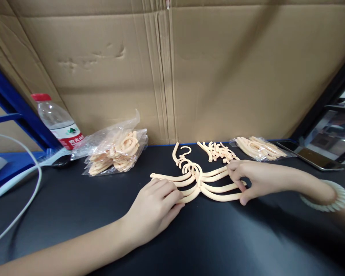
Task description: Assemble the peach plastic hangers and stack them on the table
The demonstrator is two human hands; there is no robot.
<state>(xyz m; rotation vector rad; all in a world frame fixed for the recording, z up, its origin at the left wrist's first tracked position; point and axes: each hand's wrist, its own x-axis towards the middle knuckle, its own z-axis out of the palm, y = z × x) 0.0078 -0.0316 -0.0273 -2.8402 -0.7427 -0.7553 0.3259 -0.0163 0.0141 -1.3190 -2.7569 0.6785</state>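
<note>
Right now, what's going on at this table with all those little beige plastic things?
A person has both hands on a fanned stack of small beige hangers lying on the black table. The left hand presses on the stack's left ends, and the right hand pinches its right ends. Behind lie loose hooks, two plastic bags of hangers, a water bottle and a phone.

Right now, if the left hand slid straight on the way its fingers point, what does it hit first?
The left hand points right and slightly away, fingertips already on the fanned stack of small hangers. That stack comes first; beyond it, probably the right hand gripping the far ends.
</note>
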